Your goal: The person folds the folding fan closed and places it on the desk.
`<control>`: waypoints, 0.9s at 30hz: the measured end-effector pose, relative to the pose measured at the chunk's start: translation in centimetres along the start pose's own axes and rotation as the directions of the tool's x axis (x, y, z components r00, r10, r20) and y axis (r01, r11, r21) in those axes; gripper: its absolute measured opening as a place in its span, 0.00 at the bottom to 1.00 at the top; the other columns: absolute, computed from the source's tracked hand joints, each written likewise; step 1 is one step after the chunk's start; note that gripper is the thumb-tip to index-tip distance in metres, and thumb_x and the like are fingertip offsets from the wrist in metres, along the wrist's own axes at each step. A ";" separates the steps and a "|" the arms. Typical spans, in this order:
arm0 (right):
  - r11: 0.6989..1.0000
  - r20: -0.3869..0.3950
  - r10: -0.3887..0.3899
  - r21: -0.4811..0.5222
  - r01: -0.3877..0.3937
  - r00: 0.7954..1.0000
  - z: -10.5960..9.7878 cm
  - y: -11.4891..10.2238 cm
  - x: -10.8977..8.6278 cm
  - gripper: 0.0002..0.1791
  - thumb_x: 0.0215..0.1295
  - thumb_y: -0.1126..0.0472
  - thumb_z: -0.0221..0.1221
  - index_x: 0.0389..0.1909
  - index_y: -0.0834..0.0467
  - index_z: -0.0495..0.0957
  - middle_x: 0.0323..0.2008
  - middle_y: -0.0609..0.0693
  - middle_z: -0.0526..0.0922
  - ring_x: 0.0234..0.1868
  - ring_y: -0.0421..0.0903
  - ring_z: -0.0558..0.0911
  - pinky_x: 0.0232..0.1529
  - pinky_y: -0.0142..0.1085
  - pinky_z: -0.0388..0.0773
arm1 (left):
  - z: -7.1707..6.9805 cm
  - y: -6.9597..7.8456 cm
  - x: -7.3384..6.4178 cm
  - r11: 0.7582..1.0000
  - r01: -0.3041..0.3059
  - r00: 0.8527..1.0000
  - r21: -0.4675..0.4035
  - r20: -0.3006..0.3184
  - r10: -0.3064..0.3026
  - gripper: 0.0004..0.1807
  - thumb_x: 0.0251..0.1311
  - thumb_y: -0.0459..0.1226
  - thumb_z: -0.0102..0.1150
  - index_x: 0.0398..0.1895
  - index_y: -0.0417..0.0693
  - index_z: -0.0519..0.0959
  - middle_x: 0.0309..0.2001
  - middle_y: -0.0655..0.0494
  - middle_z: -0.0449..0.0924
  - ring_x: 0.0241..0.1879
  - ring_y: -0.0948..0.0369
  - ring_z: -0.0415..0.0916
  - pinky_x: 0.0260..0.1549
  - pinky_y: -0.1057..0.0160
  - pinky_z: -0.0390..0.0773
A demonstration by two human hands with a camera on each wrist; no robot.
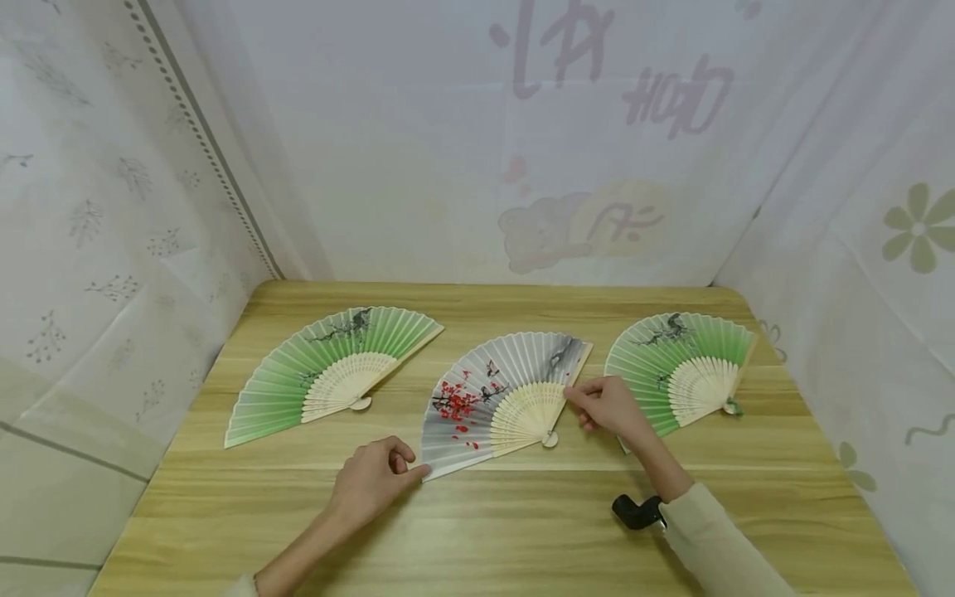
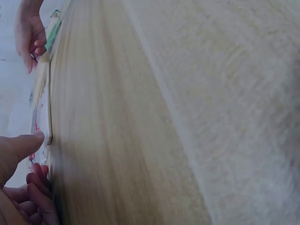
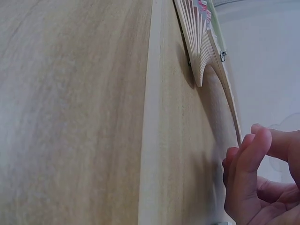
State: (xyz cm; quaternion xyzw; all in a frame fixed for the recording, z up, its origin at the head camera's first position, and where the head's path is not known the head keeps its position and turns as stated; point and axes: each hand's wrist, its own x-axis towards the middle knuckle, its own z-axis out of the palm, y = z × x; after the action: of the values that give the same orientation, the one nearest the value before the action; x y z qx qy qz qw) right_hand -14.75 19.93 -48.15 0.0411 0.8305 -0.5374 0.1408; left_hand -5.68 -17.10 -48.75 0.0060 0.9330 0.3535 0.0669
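A grey-white folding fan [image 1: 515, 406] with red blossoms lies spread at the middle of the wooden table. My left hand [image 1: 373, 481] is at its lower left corner, the thumb straight and touching the edge, the other fingers loosely curled beside it. At the fan's right guard stick my right hand [image 1: 608, 406] pinches the edge between thumb and fingers. In the right wrist view this side of the fan [image 3: 218, 51] arches up off the table toward the right hand [image 3: 258, 173]. The left wrist view shows the left thumb [image 2: 28, 143] against the fan's end.
A green fan [image 1: 328, 373] lies spread at the left. Another green fan [image 1: 679, 369] is spread at the right, partly behind the right hand. A black curved object [image 1: 636, 512] shows beside the right sleeve. Patterned cloth walls [image 1: 418, 166] surround the table [image 1: 477, 531].
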 end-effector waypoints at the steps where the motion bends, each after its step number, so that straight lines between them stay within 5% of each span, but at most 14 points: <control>1: 1.000 -0.003 0.005 0.002 -0.005 1.000 0.1 0.0 0.1 0.17 0.71 0.58 0.65 0.42 0.71 0.84 0.20 0.57 0.81 0.17 0.44 0.79 0.20 0.34 0.79 | 0.0 0.0 0.0 1.000 0.000 1.000 0.006 -0.004 0.000 0.15 0.52 0.48 0.78 0.30 0.50 0.82 0.22 0.66 0.73 0.22 0.65 0.69 0.22 0.61 0.71; 27: 0.999 -0.004 0.032 0.043 -0.032 0.999 2.0 -0.1 0.7 0.18 0.71 0.61 0.64 0.23 0.68 0.77 0.17 0.53 0.78 0.15 0.41 0.76 0.19 0.30 0.77 | 0.9 0.5 -0.6 0.998 -0.015 0.999 0.056 -0.036 0.017 0.17 0.50 0.49 0.79 0.31 0.52 0.81 0.22 0.69 0.72 0.22 0.67 0.69 0.21 0.62 0.71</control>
State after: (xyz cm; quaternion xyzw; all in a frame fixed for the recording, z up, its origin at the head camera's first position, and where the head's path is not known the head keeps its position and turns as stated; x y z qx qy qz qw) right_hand -15.06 18.04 -48.98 0.0589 0.8183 -0.5527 0.1465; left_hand -4.96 -16.12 -49.00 0.0091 0.9435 0.3278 0.0469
